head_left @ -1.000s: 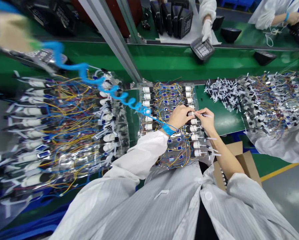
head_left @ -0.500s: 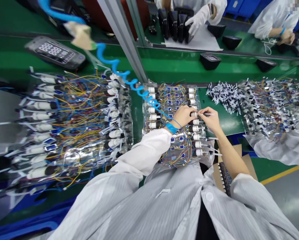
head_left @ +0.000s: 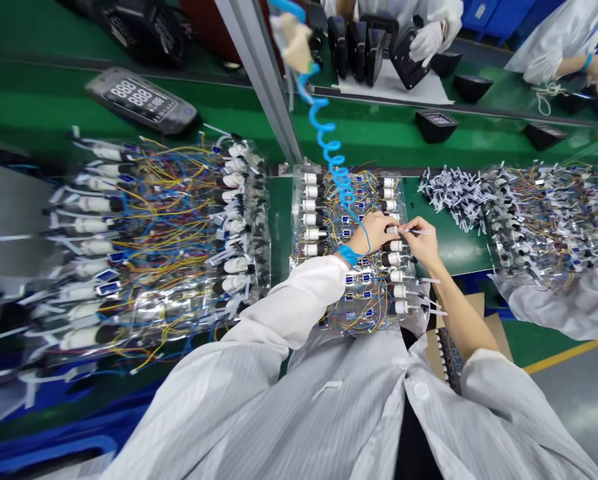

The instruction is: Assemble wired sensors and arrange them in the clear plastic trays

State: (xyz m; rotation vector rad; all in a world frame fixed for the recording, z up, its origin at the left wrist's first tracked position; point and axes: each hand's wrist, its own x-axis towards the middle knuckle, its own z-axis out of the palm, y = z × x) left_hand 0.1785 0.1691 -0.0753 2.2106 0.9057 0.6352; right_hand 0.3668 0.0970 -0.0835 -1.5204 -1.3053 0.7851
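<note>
My left hand (head_left: 377, 231) wears a blue wrist strap (head_left: 349, 255) and has its fingertips closed on a white cylindrical part (head_left: 393, 229) in the right column of the middle tray. Right beside it, my right hand (head_left: 421, 240) pinches a thin white strip (head_left: 419, 231) against the end of that part. The clear plastic tray (head_left: 339, 325) holds two columns of white cylinders with black ends. Yellow and blue wires and small blue-faced pieces lie between the columns. White strips (head_left: 431, 307) stick out from the lower right cylinders.
On the left lie similar wired parts (head_left: 93, 227) with strips attached. A pile of loose white strips (head_left: 453, 197) is to the right. A coiled blue cord (head_left: 329, 143) hangs by a metal post (head_left: 263, 80). Across the bench, a co-worker's gloved hand (head_left: 426, 43) holds a black device.
Both my hands stay at the same cylinder, with the strip between my right fingers. The blue cord has swung right. A co-worker's gloved hand has lifted a black device.
</note>
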